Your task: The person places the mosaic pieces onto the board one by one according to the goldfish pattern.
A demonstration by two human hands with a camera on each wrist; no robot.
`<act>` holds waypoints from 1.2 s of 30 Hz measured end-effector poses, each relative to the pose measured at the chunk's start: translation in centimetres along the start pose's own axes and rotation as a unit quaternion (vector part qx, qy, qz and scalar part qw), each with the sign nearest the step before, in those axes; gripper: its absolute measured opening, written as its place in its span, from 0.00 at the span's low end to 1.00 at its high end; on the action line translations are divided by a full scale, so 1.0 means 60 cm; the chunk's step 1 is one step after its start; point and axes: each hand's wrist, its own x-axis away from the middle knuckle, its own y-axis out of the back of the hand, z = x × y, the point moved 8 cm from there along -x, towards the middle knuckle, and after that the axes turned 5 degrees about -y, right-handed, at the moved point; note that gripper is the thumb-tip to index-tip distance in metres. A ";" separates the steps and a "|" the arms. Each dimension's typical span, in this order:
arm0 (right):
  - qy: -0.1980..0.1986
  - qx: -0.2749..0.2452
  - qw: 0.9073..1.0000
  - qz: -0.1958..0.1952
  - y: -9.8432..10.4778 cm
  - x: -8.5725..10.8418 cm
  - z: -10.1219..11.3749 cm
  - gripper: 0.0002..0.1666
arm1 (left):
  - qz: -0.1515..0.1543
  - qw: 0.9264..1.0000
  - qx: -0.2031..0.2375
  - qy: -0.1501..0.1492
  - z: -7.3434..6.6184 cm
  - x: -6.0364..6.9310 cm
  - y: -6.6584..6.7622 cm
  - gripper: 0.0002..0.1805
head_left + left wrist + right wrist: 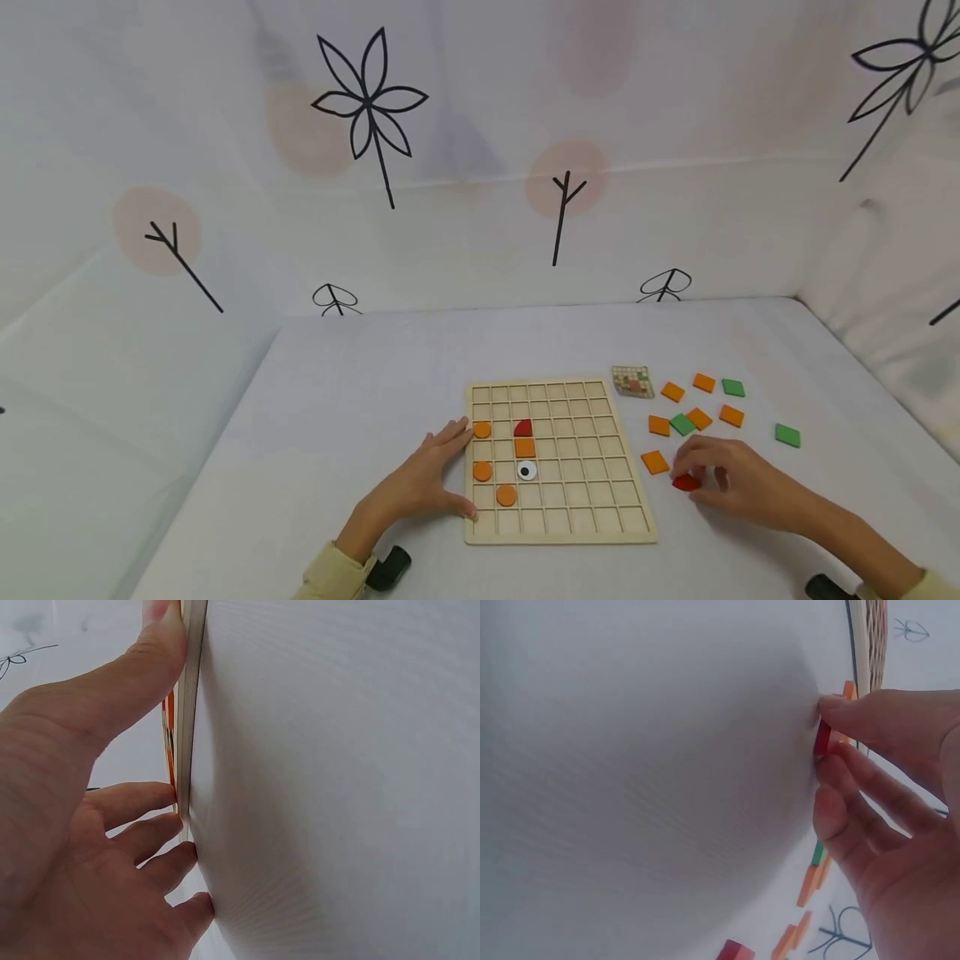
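A wooden grid board [585, 492] lies flat on the white table. My left hand [427, 475] rests at its left side, fingers spread, thumb touching the near left corner. On the board are orange discs [506, 496], a red quarter-round piece [522, 428], an orange square [525, 448] and a white eye disc [527, 471]. To the right of the board, my right hand [727, 475] pinches a red piece [824, 738] between thumb and fingers, at the table surface. The fingers partly cover this piece, so its full outline is hidden.
Loose orange squares [655, 462] and green tiles [787, 435] lie right of the board, near the right hand. A small patterned card [633, 382] sits by the board's far right corner. Another red piece [735, 950] shows low in the right wrist view. Printed cloth walls surround the table.
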 end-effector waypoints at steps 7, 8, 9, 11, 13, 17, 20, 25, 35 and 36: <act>0.023 -0.016 1.000 -0.009 -0.004 0.003 0.008 0.11 | -0.001 1.000 -0.002 0.005 0.001 0.001 -0.002 0.60; 0.022 -0.015 1.000 -0.011 -0.004 0.002 0.008 0.11 | -0.001 1.000 -0.001 0.005 0.001 0.001 -0.002 0.60; 0.021 -0.013 1.000 -0.013 -0.004 0.002 0.009 0.11 | -0.001 1.000 0.000 0.005 0.001 0.001 -0.002 0.60; 0.024 -0.011 0.999 -0.021 -0.004 0.002 0.011 0.11 | -0.001 1.000 0.002 0.005 0.001 0.001 -0.002 0.60; 0.030 -0.010 0.999 -0.033 -0.003 0.003 0.014 0.12 | 0.000 1.000 0.004 0.005 0.001 0.002 -0.002 0.60; 0.037 -0.013 0.998 -0.047 -0.003 0.001 0.023 0.11 | 0.000 1.000 0.004 0.006 0.001 0.002 -0.002 0.60; 0.041 -0.024 0.997 -0.054 -0.003 -0.002 0.035 0.11 | 0.000 1.000 0.003 0.009 0.002 0.001 -0.002 0.60; 0.058 -0.038 0.996 -0.063 -0.006 -0.013 0.061 0.13 | -0.001 1.000 0.003 0.009 0.003 0.002 -0.001 0.60; 0.068 -0.082 0.993 -0.053 -0.026 -0.040 0.101 0.14 | 0.000 1.000 0.002 0.003 0.001 0.000 -0.001 0.60; 0.071 -0.084 0.993 -0.053 -0.029 -0.043 0.105 0.15 | 0.000 1.000 0.003 0.003 0.001 0.001 0.000 0.59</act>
